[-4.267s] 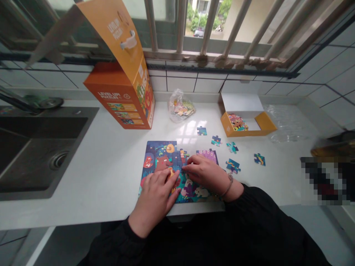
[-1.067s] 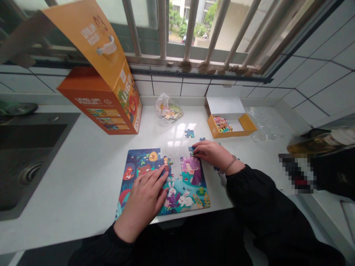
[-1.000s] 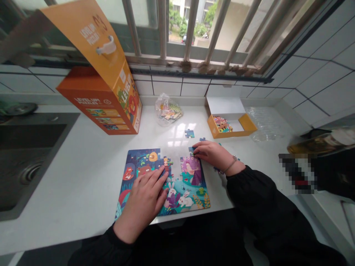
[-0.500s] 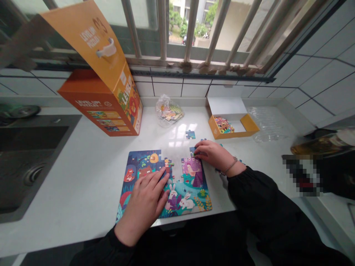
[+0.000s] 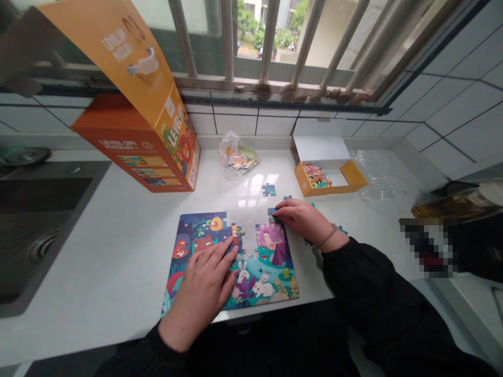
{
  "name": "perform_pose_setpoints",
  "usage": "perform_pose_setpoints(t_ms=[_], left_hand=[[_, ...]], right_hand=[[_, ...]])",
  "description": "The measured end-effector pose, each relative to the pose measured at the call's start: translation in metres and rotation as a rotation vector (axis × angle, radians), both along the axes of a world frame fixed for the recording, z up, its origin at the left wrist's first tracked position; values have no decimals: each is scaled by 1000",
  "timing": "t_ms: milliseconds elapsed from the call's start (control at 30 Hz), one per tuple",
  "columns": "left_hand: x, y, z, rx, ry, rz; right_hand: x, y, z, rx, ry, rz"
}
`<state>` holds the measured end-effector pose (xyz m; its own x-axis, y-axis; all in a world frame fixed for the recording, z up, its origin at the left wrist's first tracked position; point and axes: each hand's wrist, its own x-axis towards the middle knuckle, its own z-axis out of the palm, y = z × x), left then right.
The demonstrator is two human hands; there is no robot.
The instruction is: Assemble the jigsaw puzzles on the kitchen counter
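Observation:
A partly joined jigsaw puzzle [image 5: 261, 275] of forest animals lies on the counter, with an opening at its top middle where the white surface shows. My left hand [image 5: 206, 275] rests flat over its left half, fingers stretched out and slightly apart. At the top right corner, my right hand [image 5: 304, 221] has its fingertips closed on a dark blue puzzle piece [image 5: 272, 212], touching the edge above the purple bird section. The fingers partly cover that piece. Just beyond lies a loose blue piece [image 5: 269, 190]; a few more pieces show partly around my right hand.
A tall orange puzzle box [image 5: 133, 141] stands open at the back left, beside the sink [image 5: 92, 180]. A clear bag of pieces [image 5: 238, 157] lies near the wall. Right of it sits a small open yellow box [image 5: 334, 189] with pieces inside, next to clear plastic packaging [image 5: 377, 175].
The view has shifted slightly. Both hands keep nearly the same places on the puzzle, the right fingertips still at the dark blue piece.

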<state>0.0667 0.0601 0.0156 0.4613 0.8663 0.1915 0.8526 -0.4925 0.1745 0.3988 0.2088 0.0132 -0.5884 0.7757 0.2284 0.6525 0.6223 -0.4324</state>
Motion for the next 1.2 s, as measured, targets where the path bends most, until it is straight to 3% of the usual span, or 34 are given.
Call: perform_pose_setpoints(t_ms=[133, 233, 367, 467, 567, 667, 800, 1200], left_hand=[[-1, -2, -1, 1, 16, 5], [6, -1, 8, -24, 77, 20], [39, 14, 32, -82, 140, -3], [76, 35, 38, -48, 73, -152], [105, 55, 29, -66, 35, -201], [117, 64, 14, -97, 15, -188], [115, 66, 3, -101, -70, -176], [111, 69, -8, -116, -205, -200]], right_hand=[[-1, 0, 3, 15, -9, 18], [-1, 1, 5, 21, -24, 41], [0, 2, 6, 12, -9, 75], [0, 1, 5, 2, 4, 85], [1, 0, 4, 15, 10, 68], [3, -2, 0, 22, 14, 39], [6, -3, -3, 10, 19, -1], [6, 2, -4, -8, 24, 17]])
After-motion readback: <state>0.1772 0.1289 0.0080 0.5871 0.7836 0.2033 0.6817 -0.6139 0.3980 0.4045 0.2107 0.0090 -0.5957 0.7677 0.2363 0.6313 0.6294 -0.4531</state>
